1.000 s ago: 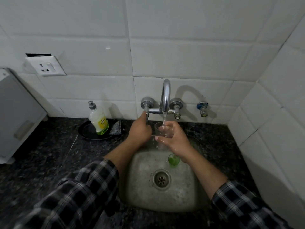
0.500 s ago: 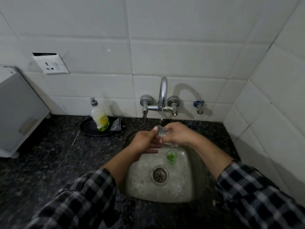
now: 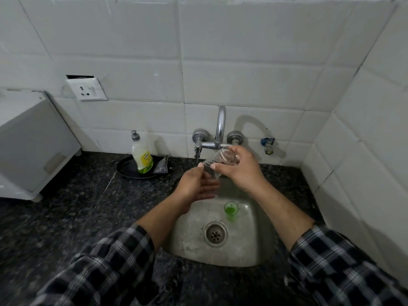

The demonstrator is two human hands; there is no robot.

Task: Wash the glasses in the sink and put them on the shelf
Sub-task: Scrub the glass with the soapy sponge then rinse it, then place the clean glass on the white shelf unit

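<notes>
A clear glass (image 3: 217, 161) is tipped on its side above the steel sink (image 3: 189, 244), its mouth pointing down to the left. My right hand (image 3: 239, 167) grips its base end. My left hand (image 3: 195, 184) is at the glass's mouth with its thumb on the rim and its fingers spread under it. A small green glass (image 3: 231, 210) stands upright in the sink basin, to the right of the drain (image 3: 215, 234). The chrome tap (image 3: 220, 129) rises from the wall right behind the clear glass. No shelf is in sight.
A dish soap bottle (image 3: 141, 156) stands in a black dish (image 3: 129, 171) beside a scrub pad (image 3: 161, 166) on the dark granite counter (image 3: 72, 215). A white appliance (image 3: 28, 144) sits far left. Tiled walls close off the back and right; a blue-handled valve (image 3: 267, 144) juts out.
The clear glass has gone from upright under the running tap to tipped sideways between both hands. My left hand left the tap handle and came to the glass's mouth.
</notes>
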